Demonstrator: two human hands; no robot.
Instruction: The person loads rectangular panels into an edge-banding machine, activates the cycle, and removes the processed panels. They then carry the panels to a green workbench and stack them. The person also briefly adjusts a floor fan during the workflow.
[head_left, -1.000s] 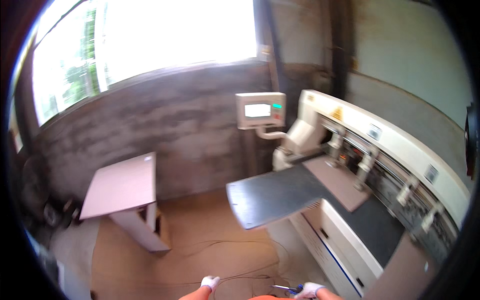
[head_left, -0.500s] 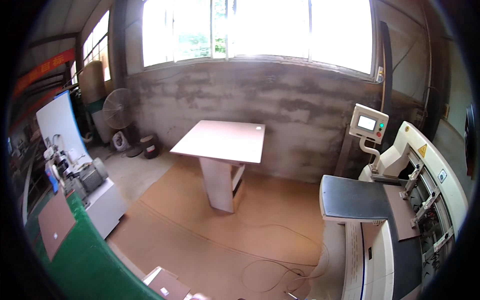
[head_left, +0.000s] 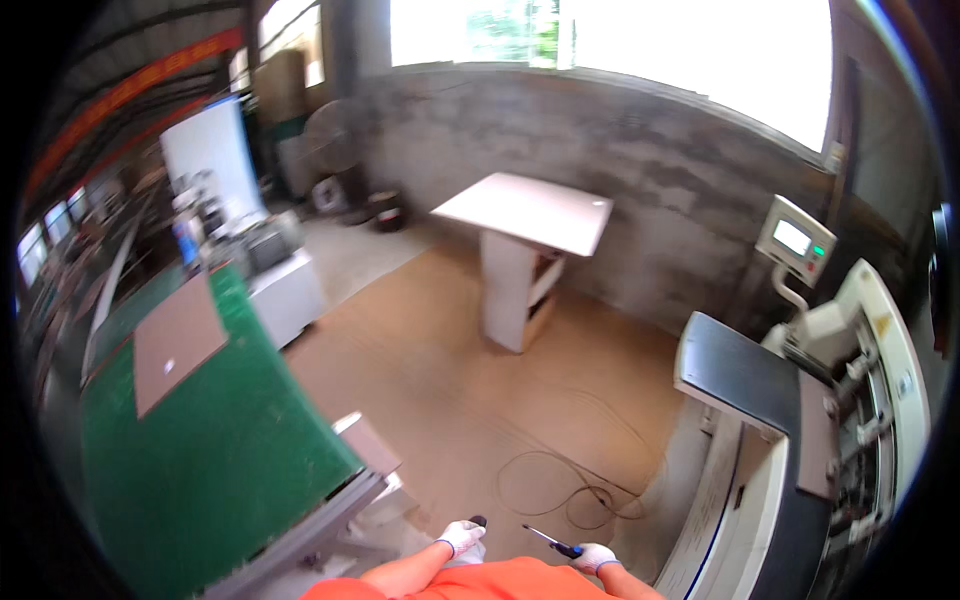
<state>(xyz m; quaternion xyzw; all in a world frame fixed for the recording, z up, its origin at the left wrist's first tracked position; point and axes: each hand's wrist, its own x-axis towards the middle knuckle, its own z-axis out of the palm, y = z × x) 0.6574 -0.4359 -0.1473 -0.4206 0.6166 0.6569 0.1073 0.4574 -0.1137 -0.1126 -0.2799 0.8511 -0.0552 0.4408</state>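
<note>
Both of my hands wear white knit gloves and are low in the view, in front of my orange clothing. My right hand is closed round the blue-and-black handle of a screwdriver, whose thin metal shaft points up and to the left. In my left hand is a small dark object; its kind cannot be made out. The two hands are apart, above the floor. Nearest to the left hand are some boards low beside the green table.
On the left stands a green-topped table with a brown panel on it. A pale board rests on a narrow stand. At right is a machine with a control screen. A looped cable lies on the floor.
The view has swung left and down, so more of the green table shows. My forearms and both gloved hands have come into view; before, only bits showed at the lower edge.
</note>
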